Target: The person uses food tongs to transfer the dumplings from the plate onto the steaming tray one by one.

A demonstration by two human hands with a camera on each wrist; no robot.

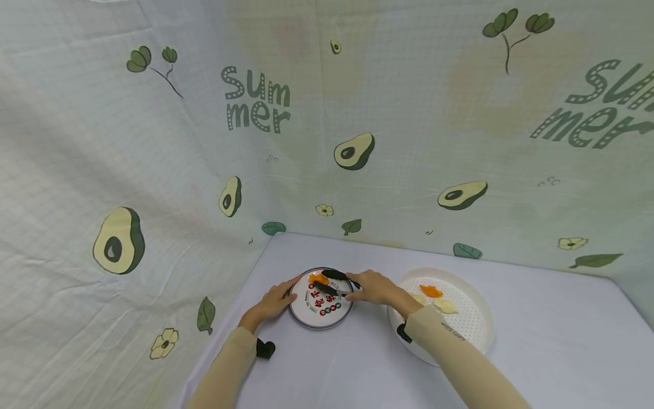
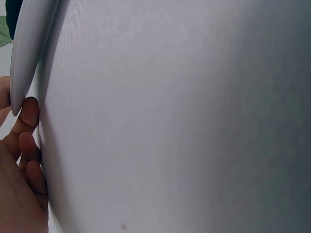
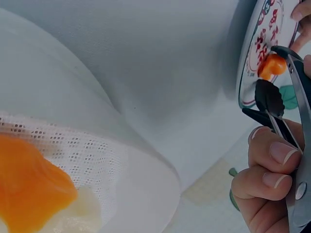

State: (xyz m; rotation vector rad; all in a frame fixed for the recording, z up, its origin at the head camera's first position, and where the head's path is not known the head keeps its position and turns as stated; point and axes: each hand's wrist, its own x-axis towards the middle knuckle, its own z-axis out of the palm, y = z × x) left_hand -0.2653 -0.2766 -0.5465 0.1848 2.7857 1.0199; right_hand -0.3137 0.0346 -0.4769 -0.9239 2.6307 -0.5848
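My right hand (image 1: pixel 377 288) grips metal tongs with black tips (image 3: pixel 270 98). Their arms are spread over a small round plate (image 1: pixel 305 313) with red characters and a dark rim. An orange, dumpling-like piece (image 3: pixel 275 64) lies on the plate's far side, between the two tips in the right wrist view. With my left hand (image 1: pixel 275 300) I hold the plate's left edge. The thumb is over the rim, and fingers (image 2: pixel 30 111) reach beneath it in the left wrist view, where the plate's edge looks raised.
Right of the plate, partly under my right forearm, stands a white round tray (image 1: pixel 477 332) with a perforated base. An orange piece (image 1: pixel 431 291) and pale yellow pieces (image 1: pixel 446 307) lie in it. A printed cloth (image 1: pixel 398 113) hangs behind the white table (image 1: pixel 557 335) and along its left side.
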